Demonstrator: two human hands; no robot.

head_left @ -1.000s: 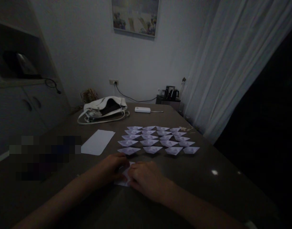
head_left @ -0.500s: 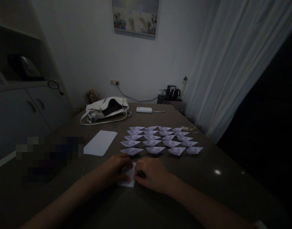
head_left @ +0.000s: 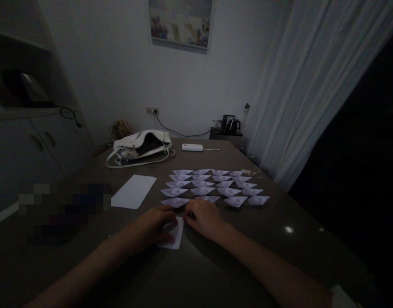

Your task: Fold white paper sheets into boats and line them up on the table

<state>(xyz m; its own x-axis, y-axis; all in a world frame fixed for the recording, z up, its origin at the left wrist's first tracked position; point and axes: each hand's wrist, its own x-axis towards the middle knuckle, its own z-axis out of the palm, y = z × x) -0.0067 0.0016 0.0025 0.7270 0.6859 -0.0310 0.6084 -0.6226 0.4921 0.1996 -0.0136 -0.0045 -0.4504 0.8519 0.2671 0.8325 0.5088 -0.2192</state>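
Note:
A small folded white sheet of paper [head_left: 176, 238] lies on the table in front of me. My left hand [head_left: 155, 224] rests on its left side, thumb and fingers curved and holding it down. At the paper's upper right corner, the fingertips of my right hand [head_left: 204, 217] are closed together on the edge; the exact grip is partly hidden. Just beyond my hands, several white paper boats [head_left: 202, 191] stand in rows. My right hand partly covers one front-row boat [head_left: 211, 199]. To the left lies a stack of plain white paper [head_left: 134, 191].
A white handbag [head_left: 141, 147] sits at the back left of the dark table [head_left: 215, 273]. Near the far edge lies a white power bank [head_left: 192, 147] with a short cable. A black kettle [head_left: 234, 125] stands beyond, beside a white curtain [head_left: 279, 94].
My right hand has moved up along the paper's right edge to its far corner. My left hand stays on the paper. The view has shifted slightly.

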